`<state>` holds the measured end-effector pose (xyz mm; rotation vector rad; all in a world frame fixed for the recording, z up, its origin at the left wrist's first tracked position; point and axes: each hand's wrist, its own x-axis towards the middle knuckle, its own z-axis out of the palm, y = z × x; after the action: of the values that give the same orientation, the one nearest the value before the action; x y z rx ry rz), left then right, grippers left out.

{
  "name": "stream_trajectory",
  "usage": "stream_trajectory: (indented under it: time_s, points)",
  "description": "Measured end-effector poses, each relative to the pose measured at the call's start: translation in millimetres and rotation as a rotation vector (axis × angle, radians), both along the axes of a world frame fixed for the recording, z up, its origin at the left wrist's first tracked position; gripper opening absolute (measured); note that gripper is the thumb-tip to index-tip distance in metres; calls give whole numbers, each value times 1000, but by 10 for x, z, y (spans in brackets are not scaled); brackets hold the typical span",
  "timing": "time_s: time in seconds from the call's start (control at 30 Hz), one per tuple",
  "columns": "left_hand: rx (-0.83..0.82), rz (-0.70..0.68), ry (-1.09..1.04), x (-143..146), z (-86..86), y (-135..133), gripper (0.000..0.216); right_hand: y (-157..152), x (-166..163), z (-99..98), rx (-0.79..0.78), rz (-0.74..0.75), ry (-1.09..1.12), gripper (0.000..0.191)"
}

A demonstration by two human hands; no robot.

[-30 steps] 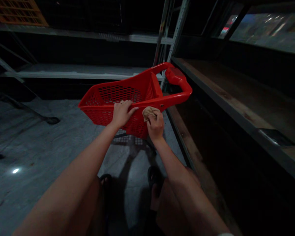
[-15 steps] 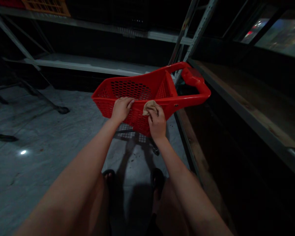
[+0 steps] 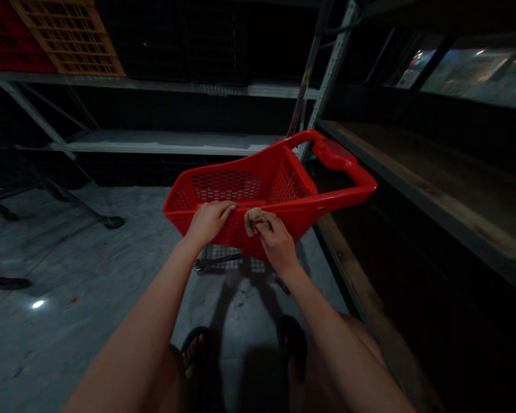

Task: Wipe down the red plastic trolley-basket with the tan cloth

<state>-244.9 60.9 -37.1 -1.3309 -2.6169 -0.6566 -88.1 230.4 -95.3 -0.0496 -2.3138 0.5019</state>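
Observation:
A red plastic shopping cart [image 3: 301, 219] with perforated sides stands sideways in front of me, its handle [image 3: 341, 163] to the right. My left hand [image 3: 208, 221] is closed over the near rim, thumb along the edge and fingertips hidden. Just right of it, my right hand [image 3: 279, 243] pinches a crumpled tan cloth [image 3: 253, 221] against the outer side, slightly below the rim. Part of the cloth is covered by the fingers. Under the basket, the dark frame and a caster [image 3: 200, 266] show in part.
Behind the cart runs a metal rack [image 3: 163, 142] with a red crate [image 3: 8, 40] and a yellow crate [image 3: 71, 37] above. Along the right is a long ledge [image 3: 417, 178]. Dark wheeled legs [image 3: 112, 221] stand on the grey floor [image 3: 90, 321] at left.
My view has tilted up, so the cart and rack appear lower and more of the crates shows. My right hand has slid the cloth slightly left along the side. The left hand keeps its hold.

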Motion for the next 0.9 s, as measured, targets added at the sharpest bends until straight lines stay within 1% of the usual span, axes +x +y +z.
stream_trajectory:
  time_s: [0.07, 0.13, 0.23, 0.33, 0.43, 0.47, 0.5, 0.6, 0.63, 0.73, 0.8, 0.9]
  points:
    - [-124, 94, 100, -49, 13, -156, 44, 125, 131, 37, 3, -68, 46, 31]
    - [-214, 165, 116, -106, -5, -311, 48, 262, 253, 84, 13, -139, 109, 30]
    - [-225, 157, 62, -153, -72, -434, 48, 455, 374, 149, 5, -244, 208, 26]
    - [-192, 127, 52, -106, -135, -379, 45, 553, 357, 155, -102, -331, 283, 22]
    - [-138, 112, 28, 0, -172, -229, 45, 473, 209, 78, -244, -415, 310, 23]
    - [-125, 108, 20, 37, -180, -176, 44, 401, 141, 38, -274, -410, 289, 24]
    - [-117, 109, 16, 72, -187, -124, 43, 307, 69, -6, -293, -372, 254, 26]
    - [-116, 138, 26, 144, -202, 7, 42, -50, -150, -138, -314, -169, 132, 34]
    - [-121, 147, 31, 156, -205, 40, 41, -166, -214, -172, -325, -129, 116, 36]
    - [-143, 160, 36, 155, -209, 101, 40, -380, -349, -226, -389, -102, 124, 39]
    - [-148, 157, 38, 134, -212, 105, 40, -356, -387, -224, -462, -78, 121, 38]
    - [-126, 155, 38, 98, -223, 71, 40, -80, -374, -184, -656, -69, 113, 31]
